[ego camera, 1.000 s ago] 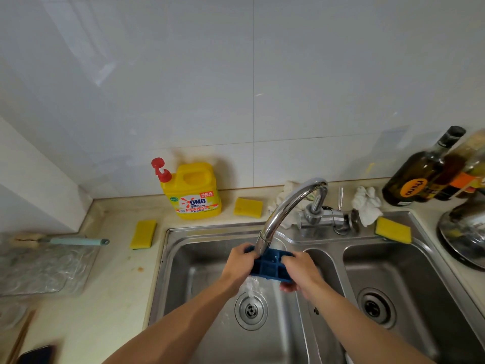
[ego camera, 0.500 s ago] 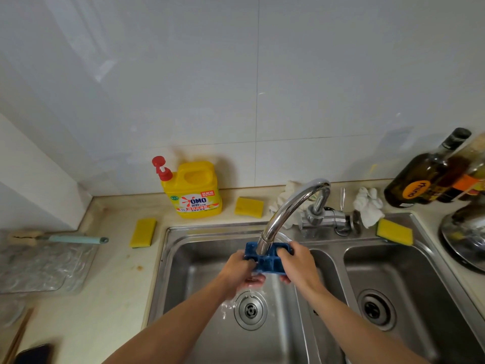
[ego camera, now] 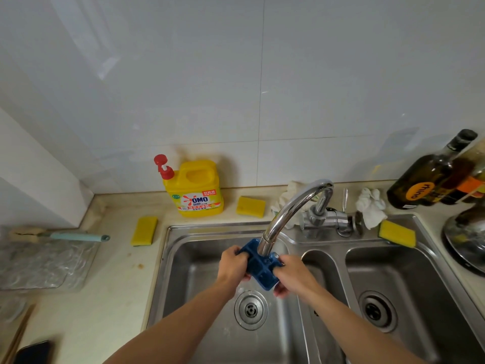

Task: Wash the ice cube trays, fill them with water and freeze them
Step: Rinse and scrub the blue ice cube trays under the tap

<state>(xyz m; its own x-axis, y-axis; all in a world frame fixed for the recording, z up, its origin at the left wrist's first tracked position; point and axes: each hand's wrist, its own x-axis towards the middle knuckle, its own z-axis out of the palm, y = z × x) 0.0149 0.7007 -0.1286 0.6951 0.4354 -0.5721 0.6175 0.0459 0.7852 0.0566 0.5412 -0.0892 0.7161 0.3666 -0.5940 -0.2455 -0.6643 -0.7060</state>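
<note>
Each grip, left hand (ego camera: 233, 266) and right hand (ego camera: 294, 275), clasps the blue ice cube tray (ego camera: 262, 269) under the faucet (ego camera: 287, 215). Washing seems underway; filling and freezing remain.

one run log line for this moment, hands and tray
step: washing | left hand: grips blue ice cube tray | right hand: grips same tray | tray: under faucet spout, over left sink basin

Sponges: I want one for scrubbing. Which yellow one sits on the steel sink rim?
The sponge right of the faucet, beside the white rag; the other two lie on the beige counter.
</note>
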